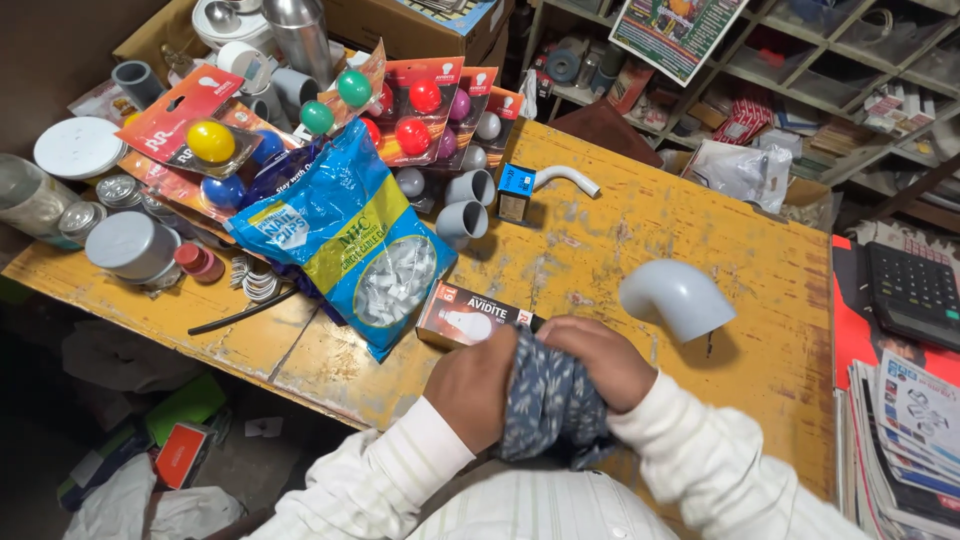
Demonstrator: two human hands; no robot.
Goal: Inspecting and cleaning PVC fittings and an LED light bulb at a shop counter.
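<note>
My left hand [470, 385] and my right hand [600, 358] are both closed around a bunched blue patterned cloth [548, 400] at the near edge of the worn yellow wooden table [700, 240]. Whatever the cloth wraps is hidden. Just beyond my left hand lies a small orange and white bulb box [462, 315]. A large grey pipe elbow [675, 298] sits to the right of my right hand. A blue and yellow bag of white clips [350, 235] lies to the left.
Carded coloured bulbs [420, 110], grey pipe fittings [465, 205], a small blue box [516, 190], round caps [130, 245] and jars crowd the table's far left. A black calculator [912, 292] and stacked papers [910, 440] lie at the right. Shelves stand behind.
</note>
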